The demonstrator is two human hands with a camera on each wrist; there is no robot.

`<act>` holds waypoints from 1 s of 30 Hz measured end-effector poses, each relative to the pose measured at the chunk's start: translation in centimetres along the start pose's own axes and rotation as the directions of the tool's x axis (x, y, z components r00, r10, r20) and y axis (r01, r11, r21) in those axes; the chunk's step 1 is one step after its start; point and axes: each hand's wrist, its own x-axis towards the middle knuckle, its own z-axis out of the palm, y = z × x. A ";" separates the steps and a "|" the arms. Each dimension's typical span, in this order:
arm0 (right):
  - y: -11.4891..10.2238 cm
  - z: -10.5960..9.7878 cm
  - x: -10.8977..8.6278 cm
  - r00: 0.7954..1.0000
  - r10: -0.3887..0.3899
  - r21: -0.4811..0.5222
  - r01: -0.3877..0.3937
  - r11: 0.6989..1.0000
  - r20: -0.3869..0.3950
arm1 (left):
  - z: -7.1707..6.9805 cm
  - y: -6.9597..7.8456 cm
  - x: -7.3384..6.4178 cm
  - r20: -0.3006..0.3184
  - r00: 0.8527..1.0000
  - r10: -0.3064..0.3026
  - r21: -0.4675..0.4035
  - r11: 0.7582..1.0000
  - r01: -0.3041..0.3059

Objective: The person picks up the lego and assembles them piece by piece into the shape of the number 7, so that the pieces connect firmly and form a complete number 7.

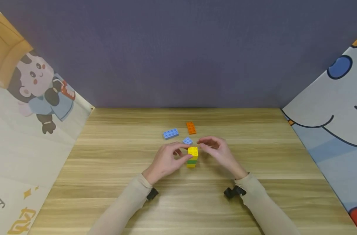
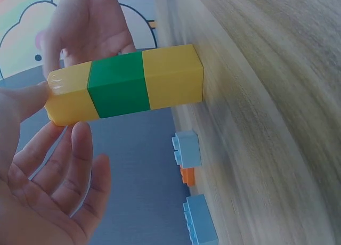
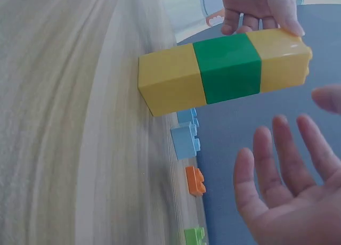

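- Your yellow-green-yellow tower [image 2: 123, 85] stands upright on the table [image 1: 125, 182].
- Your left hand [image 1: 166, 158] pinches the tower's top between thumb and fingertip.
- Your right hand [image 1: 219, 152] hangs just right of the tower, fingers apart.
- Behind the tower: two blue bricks [image 1: 170, 133], one orange brick [image 1: 191, 128].

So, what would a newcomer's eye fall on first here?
Probably the upright yellow-and-green block stack near the centre, its top pinched by the fingers of the left hand. Just beyond it lie two blue bricks and an orange one. Far left, a large cartoon figure stands out.
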 end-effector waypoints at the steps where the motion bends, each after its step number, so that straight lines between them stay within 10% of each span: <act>1: 0.1 -0.1 0.2 1.000 0.007 -0.004 -0.007 1.000 -0.014 | 0.0 0.0 0.0 0.001 1.000 -0.003 -0.003 1.000 0.003; 30: 2.2 -1.2 4.5 0.976 0.109 -0.160 -0.140 0.977 -0.187 | 0.6 -0.2 1.0 -0.029 0.999 -0.018 -0.001 1.000 0.018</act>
